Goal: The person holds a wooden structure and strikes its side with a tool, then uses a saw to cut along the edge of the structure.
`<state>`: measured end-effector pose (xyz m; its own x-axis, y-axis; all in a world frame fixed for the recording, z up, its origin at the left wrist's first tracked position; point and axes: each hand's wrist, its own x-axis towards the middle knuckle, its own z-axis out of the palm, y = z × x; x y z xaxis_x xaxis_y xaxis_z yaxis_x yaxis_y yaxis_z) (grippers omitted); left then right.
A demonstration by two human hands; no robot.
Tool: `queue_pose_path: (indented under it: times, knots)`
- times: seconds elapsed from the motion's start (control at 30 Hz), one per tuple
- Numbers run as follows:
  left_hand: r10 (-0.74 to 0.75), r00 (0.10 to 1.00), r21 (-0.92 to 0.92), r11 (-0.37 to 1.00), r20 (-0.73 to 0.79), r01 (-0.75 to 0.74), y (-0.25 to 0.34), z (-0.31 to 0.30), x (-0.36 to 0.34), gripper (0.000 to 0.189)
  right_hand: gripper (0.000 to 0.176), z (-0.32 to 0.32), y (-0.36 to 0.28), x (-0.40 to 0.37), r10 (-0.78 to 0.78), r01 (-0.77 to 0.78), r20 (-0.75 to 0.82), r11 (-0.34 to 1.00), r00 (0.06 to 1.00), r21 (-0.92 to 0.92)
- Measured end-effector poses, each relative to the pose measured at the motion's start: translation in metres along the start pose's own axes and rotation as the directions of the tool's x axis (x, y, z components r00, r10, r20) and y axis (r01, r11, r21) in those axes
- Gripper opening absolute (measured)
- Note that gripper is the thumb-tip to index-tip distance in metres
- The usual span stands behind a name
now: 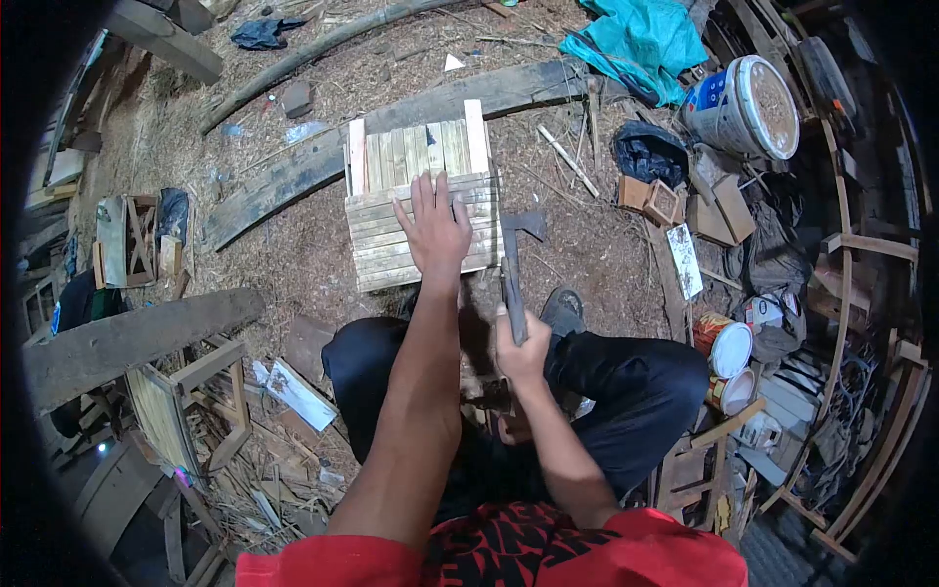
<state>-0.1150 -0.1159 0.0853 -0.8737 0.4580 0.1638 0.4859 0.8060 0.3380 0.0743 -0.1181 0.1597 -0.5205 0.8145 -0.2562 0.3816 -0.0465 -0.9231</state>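
In the head view, a small slatted wooden piece [391, 245] rests between my feet, its light slats running crosswise over the near part and lengthwise at the far part. My left hand [436, 227] lies flat on the crosswise slats with its fingers spread. A hatchet [513, 274] is gripped by its handle in my right hand [523, 347]. Its dark metal head [529, 226] points up beside the right edge of the slatted piece, apart from my left hand. Two pale wooden strips [476, 137] stick out at the far end.
A long weathered plank [274, 201] lies behind the piece on shavings-covered ground. A white bucket [743, 108], a teal tarp [646, 44] and a black plastic bag [650, 155] are at the upper right. Paint tubs [731, 350] stand right; a wooden frame [186, 401] stands left.
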Motion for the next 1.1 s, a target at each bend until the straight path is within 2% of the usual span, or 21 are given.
queue_pose_path:
  times: [0.07,0.13,0.2,0.27,0.33,0.43,0.5,0.57,0.67,0.7,0.77,0.8,0.87,0.97,1.0,1.03,1.1]
  knots:
    - [-0.005,1.000,0.012,1.000,0.005,0.005,-0.001,0.002,0.003,0.049,0.029,0.001,-0.011,0.008,-0.104,0.103,-0.004,0.990,0.995,-0.093]
    - [-0.016,1.000,0.012,1.000,0.014,0.015,-0.004,0.008,0.007,0.048,0.031,0.015,-0.027,0.009,-0.101,0.106,0.058,0.989,0.993,-0.102]
    - [-0.023,1.000,0.014,1.000,0.021,0.023,-0.004,0.009,0.003,0.048,0.031,0.039,-0.028,0.008,-0.129,0.133,0.054,0.989,0.990,-0.059]
    - [-0.030,1.000,0.012,0.999,0.009,0.030,-0.002,0.005,0.003,0.049,0.035,0.046,-0.020,-0.002,-0.181,0.180,-0.053,0.984,0.982,-0.012]
    - [-0.028,0.999,0.005,1.000,0.020,0.028,-0.003,0.003,0.000,0.048,0.036,0.023,-0.013,-0.006,-0.092,0.089,-0.096,0.995,0.991,-0.039]
    - [-0.014,1.000,-0.011,1.000,0.009,0.014,-0.001,0.004,0.001,0.047,0.027,-0.010,-0.015,0.002,-0.089,0.086,-0.045,0.994,0.995,-0.074]
    - [-0.003,1.000,-0.022,1.000,-0.018,0.002,-0.003,0.005,0.002,0.045,0.028,-0.005,-0.014,0.020,-0.133,0.129,-0.040,0.988,0.990,-0.083]
    - [-0.020,1.000,-0.005,1.000,0.024,0.020,-0.003,0.005,0.002,0.047,0.028,0.014,-0.015,0.057,-0.186,0.181,-0.060,0.981,0.981,-0.075]
    - [-0.030,0.999,0.001,1.000,0.043,0.029,-0.004,0.004,-0.003,0.047,0.031,0.037,-0.024,0.090,-0.102,0.099,-0.060,0.994,0.993,-0.056]
    - [-0.024,0.999,0.002,1.000,0.038,0.024,-0.004,0.003,0.000,0.047,0.030,0.036,-0.018,0.082,-0.122,0.122,-0.055,0.992,0.991,0.007]
    - [-0.016,1.000,-0.008,1.000,0.018,0.016,-0.002,0.002,0.002,0.046,0.029,0.015,-0.012,0.043,-0.158,0.153,-0.048,0.983,0.986,-0.102]
    - [-0.011,1.000,-0.010,1.000,0.011,0.011,-0.002,0.001,0.002,0.045,0.028,0.006,-0.015,0.021,-0.179,0.176,-0.056,0.983,0.982,-0.054]
    - [-0.013,1.000,0.011,1.000,0.000,0.013,0.000,0.003,0.009,0.045,0.028,-0.006,0.002,0.006,-0.034,0.032,-0.029,0.997,0.999,-0.068]
    - [-0.007,1.000,0.014,1.000,0.008,0.007,0.000,0.000,0.006,0.044,0.029,0.009,-0.011,0.051,-0.180,0.173,-0.033,0.971,0.983,-0.167]
    - [-0.007,1.000,0.009,1.000,0.010,0.007,0.000,-0.001,0.003,0.044,0.029,0.021,-0.011,0.076,-0.147,0.135,-0.060,0.976,0.987,-0.170]
    - [-0.009,1.000,0.004,1.000,0.013,0.009,0.001,0.000,0.003,0.044,0.029,0.028,-0.016,0.099,-0.107,0.104,-0.028,0.991,0.994,-0.083]
    - [-0.020,0.999,0.003,1.000,0.030,0.020,-0.002,0.000,0.002,0.044,0.028,0.030,-0.006,0.097,-0.221,0.214,-0.054,0.970,0.974,-0.120]
